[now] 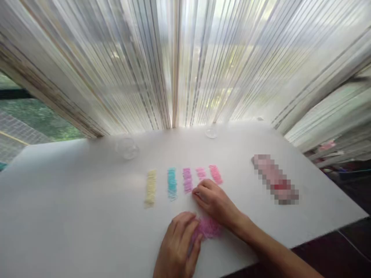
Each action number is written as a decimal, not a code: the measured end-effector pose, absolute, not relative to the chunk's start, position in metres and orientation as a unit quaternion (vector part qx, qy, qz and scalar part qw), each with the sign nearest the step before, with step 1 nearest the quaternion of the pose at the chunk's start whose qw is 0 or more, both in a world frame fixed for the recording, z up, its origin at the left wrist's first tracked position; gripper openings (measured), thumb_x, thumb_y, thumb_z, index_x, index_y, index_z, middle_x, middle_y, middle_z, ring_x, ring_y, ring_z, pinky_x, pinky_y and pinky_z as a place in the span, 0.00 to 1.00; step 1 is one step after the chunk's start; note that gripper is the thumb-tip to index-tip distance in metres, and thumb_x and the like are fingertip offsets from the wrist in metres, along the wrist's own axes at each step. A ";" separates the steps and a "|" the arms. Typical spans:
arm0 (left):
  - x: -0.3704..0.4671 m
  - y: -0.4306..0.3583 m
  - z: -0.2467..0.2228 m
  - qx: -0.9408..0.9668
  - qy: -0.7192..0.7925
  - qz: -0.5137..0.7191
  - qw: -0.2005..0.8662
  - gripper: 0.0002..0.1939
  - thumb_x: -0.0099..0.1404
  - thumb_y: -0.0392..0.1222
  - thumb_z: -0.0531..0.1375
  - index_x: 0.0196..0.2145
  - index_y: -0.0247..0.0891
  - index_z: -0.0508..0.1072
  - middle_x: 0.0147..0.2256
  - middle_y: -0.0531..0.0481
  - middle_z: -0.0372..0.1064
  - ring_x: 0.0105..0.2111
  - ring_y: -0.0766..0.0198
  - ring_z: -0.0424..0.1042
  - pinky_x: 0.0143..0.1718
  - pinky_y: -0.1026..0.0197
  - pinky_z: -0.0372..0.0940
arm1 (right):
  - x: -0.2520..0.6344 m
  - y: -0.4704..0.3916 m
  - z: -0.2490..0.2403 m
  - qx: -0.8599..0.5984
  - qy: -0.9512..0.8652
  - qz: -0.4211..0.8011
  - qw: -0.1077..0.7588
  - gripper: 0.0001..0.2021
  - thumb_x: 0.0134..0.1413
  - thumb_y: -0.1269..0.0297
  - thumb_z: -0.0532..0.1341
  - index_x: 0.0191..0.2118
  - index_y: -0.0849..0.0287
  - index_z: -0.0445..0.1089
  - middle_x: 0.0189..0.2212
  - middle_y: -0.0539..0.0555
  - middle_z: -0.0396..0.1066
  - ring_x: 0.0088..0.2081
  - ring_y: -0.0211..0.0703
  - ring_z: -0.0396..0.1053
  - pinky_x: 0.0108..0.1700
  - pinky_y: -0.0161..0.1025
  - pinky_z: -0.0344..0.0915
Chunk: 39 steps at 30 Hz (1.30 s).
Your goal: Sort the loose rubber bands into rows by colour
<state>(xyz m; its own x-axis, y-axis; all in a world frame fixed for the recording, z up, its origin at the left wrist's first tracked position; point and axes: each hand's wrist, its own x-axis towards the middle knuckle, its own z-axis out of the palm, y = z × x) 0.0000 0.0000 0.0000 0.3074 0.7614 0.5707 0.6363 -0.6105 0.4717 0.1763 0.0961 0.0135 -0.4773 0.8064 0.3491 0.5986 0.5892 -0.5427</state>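
Low in the head view, my left hand [179,245] rests at the left edge of a loose pile of small pink-purple pieces [210,227]. Its fingers are curved, with thumb and forefinger apart at the pile. My right hand [211,199] is closed in a pinch just right of the lower end of a purple row [187,180]; what the fingertips hold is too small to make out. Right above that hand is a short pink row [200,172], its lower end partly hidden. A brighter pink row [215,174] lies to its right. A blue row [172,183] and a pale yellow row [150,187] lie to the left.
A clear round container [127,148] stands at the back left of the white table [72,204]. Near the back edge sits a small clear dish [211,133]. A pixelated pinkish object [274,179] lies on the right. String curtains [175,69] hang behind the table.
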 end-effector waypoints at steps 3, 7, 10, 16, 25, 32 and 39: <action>-0.001 -0.005 0.006 0.796 0.443 0.400 0.101 0.13 0.72 0.30 0.57 0.51 0.34 0.73 0.48 0.40 0.73 0.52 0.56 0.72 0.54 0.56 0.72 | 0.180 0.091 0.022 -0.414 -0.834 0.167 0.324 0.06 0.64 0.75 0.60 0.40 0.57 0.72 0.35 0.54 0.71 0.37 0.45 0.71 0.40 0.41 0.72; -0.005 -0.011 0.010 0.763 0.482 0.416 0.109 0.13 0.71 0.29 0.58 0.51 0.37 0.73 0.45 0.43 0.73 0.49 0.57 0.73 0.51 0.57 0.72 | 0.195 0.076 0.037 -0.439 -0.810 0.201 0.334 0.06 0.65 0.74 0.60 0.41 0.56 0.72 0.36 0.53 0.71 0.38 0.45 0.71 0.42 0.42 0.71; -0.009 -0.012 0.005 0.747 0.511 0.413 0.105 0.14 0.71 0.29 0.59 0.51 0.38 0.73 0.43 0.45 0.73 0.47 0.58 0.73 0.49 0.57 0.71 | 0.213 0.061 0.042 -0.489 -0.779 0.253 0.301 0.07 0.64 0.74 0.60 0.41 0.56 0.73 0.36 0.53 0.72 0.38 0.44 0.72 0.42 0.41 0.70; -0.006 -0.001 0.000 0.748 0.525 0.396 0.088 0.11 0.73 0.32 0.57 0.50 0.39 0.74 0.42 0.47 0.74 0.44 0.59 0.73 0.47 0.57 0.69 | 0.227 0.049 0.040 -0.514 -0.757 0.334 0.225 0.05 0.64 0.71 0.61 0.40 0.55 0.74 0.38 0.53 0.73 0.39 0.43 0.72 0.43 0.40 0.69; -0.004 0.012 0.023 0.756 0.537 0.369 0.069 0.09 0.75 0.38 0.56 0.48 0.42 0.75 0.42 0.48 0.76 0.43 0.58 0.75 0.44 0.56 0.68 | 0.197 0.065 0.046 -0.531 -0.793 0.272 0.123 0.06 0.59 0.75 0.63 0.32 0.59 0.71 0.32 0.53 0.71 0.35 0.45 0.70 0.38 0.40 0.64; -0.009 0.015 0.024 0.742 0.553 0.369 0.080 0.08 0.76 0.41 0.56 0.47 0.42 0.75 0.39 0.50 0.78 0.38 0.59 0.78 0.39 0.56 0.71 | 0.205 0.072 0.048 -0.496 -0.728 0.417 0.226 0.05 0.64 0.69 0.60 0.35 0.58 0.68 0.32 0.50 0.69 0.34 0.40 0.65 0.37 0.38 0.61; 0.006 0.022 0.040 0.725 0.537 0.405 0.148 0.12 0.73 0.38 0.59 0.53 0.42 0.74 0.41 0.48 0.79 0.34 0.62 0.77 0.38 0.61 0.74 | 0.204 0.077 0.049 -0.405 -0.533 0.691 0.272 0.17 0.63 0.48 0.64 0.35 0.59 0.68 0.29 0.48 0.66 0.30 0.36 0.61 0.33 0.35 0.59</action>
